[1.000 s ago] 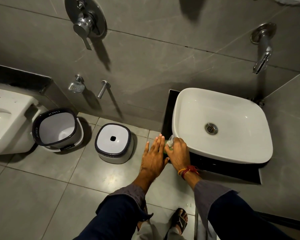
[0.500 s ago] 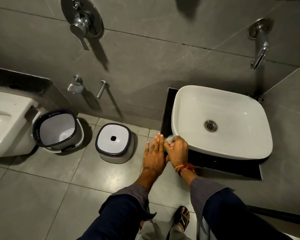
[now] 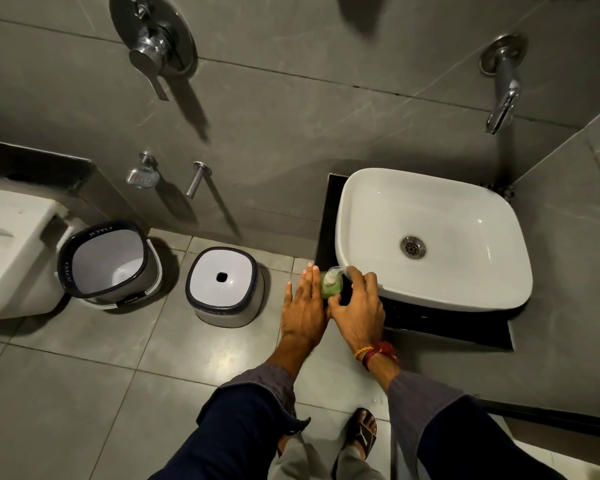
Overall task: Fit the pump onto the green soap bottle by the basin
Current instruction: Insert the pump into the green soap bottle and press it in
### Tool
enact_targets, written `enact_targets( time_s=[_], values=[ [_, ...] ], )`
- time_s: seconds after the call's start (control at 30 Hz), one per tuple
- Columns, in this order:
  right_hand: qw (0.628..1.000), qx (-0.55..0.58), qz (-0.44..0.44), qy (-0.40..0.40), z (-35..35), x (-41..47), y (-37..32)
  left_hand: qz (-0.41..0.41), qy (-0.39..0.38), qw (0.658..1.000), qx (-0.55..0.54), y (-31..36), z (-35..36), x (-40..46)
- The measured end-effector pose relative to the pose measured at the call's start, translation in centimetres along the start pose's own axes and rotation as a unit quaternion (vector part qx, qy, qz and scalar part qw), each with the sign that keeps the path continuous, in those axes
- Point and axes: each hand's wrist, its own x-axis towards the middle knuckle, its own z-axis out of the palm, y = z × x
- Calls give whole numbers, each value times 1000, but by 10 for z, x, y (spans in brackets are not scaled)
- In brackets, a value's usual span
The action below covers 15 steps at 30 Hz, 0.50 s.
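The green soap bottle (image 3: 329,288) stands on the black counter (image 3: 447,332) at the front left corner of the white basin (image 3: 388,271). A clear pump (image 3: 334,274) sits on its neck, with the nozzle pointing right. My left hand (image 3: 303,306) lies flat, fingers straight and together, against the bottle's left side. My right hand (image 3: 359,306) wraps the bottle from the right: the thumb rests on its lower front and the fingers curl round behind, near the nozzle. The lower part of the bottle is hidden by my hands.
A wall tap (image 3: 503,98) hangs above the basin. On the floor to the left stand an upturned white stool (image 3: 224,282) and a white bucket (image 3: 108,261), with a toilet (image 3: 11,251) beyond them. My sandalled foot (image 3: 361,434) is on the tiles below.
My right hand has slid off the top of the bottle to its right side, so the pump and green body now show. The left hand stays flat beside it.
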Motion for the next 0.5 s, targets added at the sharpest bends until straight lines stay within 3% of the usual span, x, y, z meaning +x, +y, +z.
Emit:
enact_targets(
  time_s=[0.2, 0.3, 0.5],
  values=[
    [1000, 17, -14, 11, -3, -2, 0, 1, 7, 1000, 1, -2, 4, 1],
    [999, -20, -15, -33, -8, 9, -3, -1, -4, 1000, 4, -3, 5, 3],
    [995, -79, -52, -12, -7, -3, -1, -2, -13, 1000, 11, 1, 2, 1]
  ],
)
